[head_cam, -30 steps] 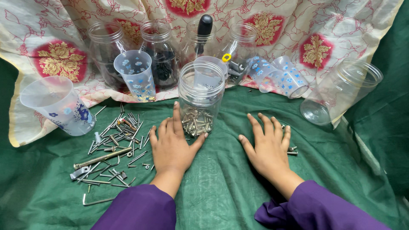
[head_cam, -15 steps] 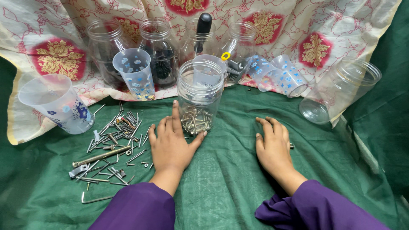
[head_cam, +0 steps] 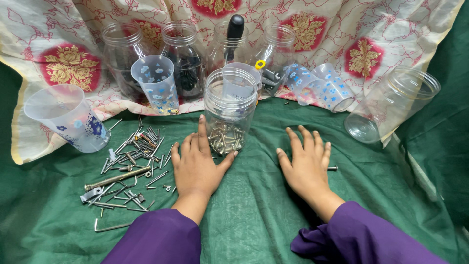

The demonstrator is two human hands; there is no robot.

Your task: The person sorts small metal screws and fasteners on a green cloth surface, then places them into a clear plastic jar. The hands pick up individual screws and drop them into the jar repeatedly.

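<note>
Green cloth [head_cam: 254,220] covers the work surface, with a patterned cream cloth [head_cam: 342,34] behind it backing a row of clear jars and flower-print plastic cups, probably sorting containers. Front and centre, the clear jar [head_cam: 229,110] stands upright, partly filled with brass-coloured screws. Left hand [head_cam: 198,164] lies flat, fingers spread, thumb and forefinger touching the jar base, loose screw pile [head_cam: 129,164] just left of it; right hand [head_cam: 307,164] also flat and spread, empty, beside a single screw [head_cam: 332,168].

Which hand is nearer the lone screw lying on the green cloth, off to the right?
Right. The right hand lies flat with its little-finger side almost at the screw. The left hand rests across by the jar of screws.
</note>
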